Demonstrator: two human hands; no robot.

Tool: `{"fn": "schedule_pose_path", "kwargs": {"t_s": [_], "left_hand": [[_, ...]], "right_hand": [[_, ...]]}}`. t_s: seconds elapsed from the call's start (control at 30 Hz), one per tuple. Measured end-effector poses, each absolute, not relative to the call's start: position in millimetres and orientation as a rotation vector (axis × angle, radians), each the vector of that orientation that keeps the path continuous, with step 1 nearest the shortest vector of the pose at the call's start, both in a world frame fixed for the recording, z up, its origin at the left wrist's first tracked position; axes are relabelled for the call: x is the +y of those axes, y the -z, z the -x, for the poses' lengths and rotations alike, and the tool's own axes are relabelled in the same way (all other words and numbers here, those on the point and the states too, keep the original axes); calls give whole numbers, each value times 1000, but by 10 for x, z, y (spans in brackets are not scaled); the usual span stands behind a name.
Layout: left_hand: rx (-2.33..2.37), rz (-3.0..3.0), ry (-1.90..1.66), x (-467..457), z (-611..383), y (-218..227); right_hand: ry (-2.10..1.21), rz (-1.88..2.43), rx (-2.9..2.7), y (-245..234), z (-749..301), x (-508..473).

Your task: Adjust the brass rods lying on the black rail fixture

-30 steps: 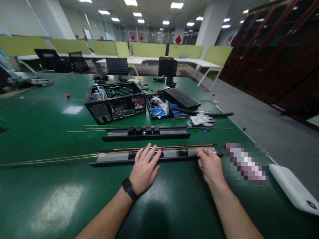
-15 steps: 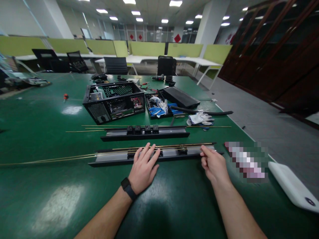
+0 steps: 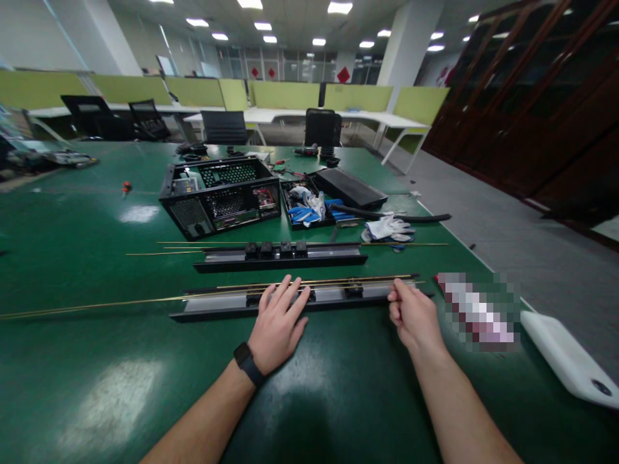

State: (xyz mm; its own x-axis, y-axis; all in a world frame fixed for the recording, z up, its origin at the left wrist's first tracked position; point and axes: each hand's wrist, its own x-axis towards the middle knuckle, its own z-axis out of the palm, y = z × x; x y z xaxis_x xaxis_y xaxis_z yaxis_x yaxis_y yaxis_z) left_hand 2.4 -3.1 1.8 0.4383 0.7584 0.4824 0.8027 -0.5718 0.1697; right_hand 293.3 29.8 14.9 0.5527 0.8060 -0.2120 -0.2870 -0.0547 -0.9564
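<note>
Rightward along the near black rail point(image 3: 213, 305) the right hand point(image 3: 413, 312) has slid, now clenched on the thin brass rod point(image 3: 145, 300) at the rail's end, left hand point(image 3: 279, 322) spread flat on the rail's middle; probably light and whippy, the rod wants gripping close to the rail.

Bright ceiling panels point(image 3: 338, 8) throw glare patches on the green table point(image 3: 72, 361); wide-angle edges bend.
</note>
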Motion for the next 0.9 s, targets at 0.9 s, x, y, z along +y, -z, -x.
{"fn": "schedule_pose_path", "kwargs": {"t_s": [0.9], "left_hand": [[-1376,2584,790,-48,-33,-4]], "right_hand": [[-1077,1352,-671,-108,-2856,259]]}}
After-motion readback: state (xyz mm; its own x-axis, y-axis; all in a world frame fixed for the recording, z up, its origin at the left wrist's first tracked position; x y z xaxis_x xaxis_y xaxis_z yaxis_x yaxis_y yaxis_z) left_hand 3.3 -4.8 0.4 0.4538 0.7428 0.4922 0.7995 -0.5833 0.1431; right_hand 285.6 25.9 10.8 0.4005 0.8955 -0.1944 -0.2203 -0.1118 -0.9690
